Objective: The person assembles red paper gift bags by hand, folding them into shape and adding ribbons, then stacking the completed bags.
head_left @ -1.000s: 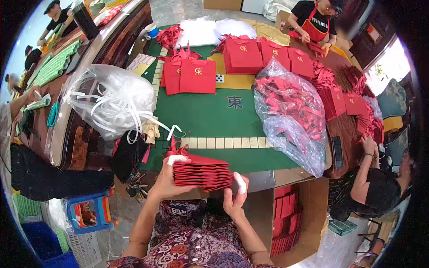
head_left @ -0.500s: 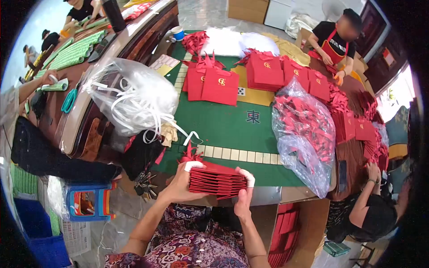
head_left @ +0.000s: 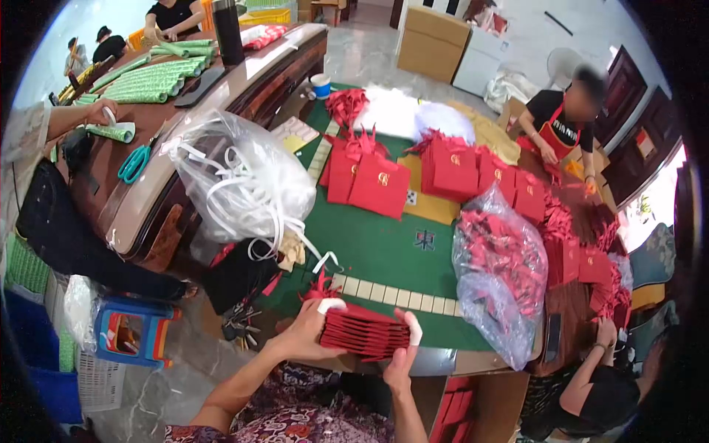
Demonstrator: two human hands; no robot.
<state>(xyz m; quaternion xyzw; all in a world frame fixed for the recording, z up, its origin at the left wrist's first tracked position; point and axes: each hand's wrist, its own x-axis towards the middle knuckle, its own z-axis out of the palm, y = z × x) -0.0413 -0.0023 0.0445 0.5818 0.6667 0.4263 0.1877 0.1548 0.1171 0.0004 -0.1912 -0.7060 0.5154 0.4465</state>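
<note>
Between my two hands is a stack of red paper gift bags (head_left: 365,332), edges facing me, with red ribbon at its left end. My left hand (head_left: 312,329) grips the left end and my right hand (head_left: 401,357) the right end; white coverings wrap fingertips on both. The stack hangs just over the near edge of the green mat (head_left: 369,240), by a row of mahjong tiles (head_left: 395,295). Farther back stand finished-looking red bags (head_left: 378,184) with gold lettering. To the right lies a clear plastic bag of red ribbons (head_left: 501,262).
Left of the mat is a clear bag of white cords (head_left: 240,177), with teal scissors (head_left: 134,162) beyond it. Below the table edge, a cardboard box (head_left: 491,410) holds red bags. Co-workers sit at the right and far right; another person's hand (head_left: 100,111) holds a green roll at left.
My head view has tilted up and shifted, so the scene sits lower in the frame. Both hands keep hold of the red bag stack, which looks slightly turned.
</note>
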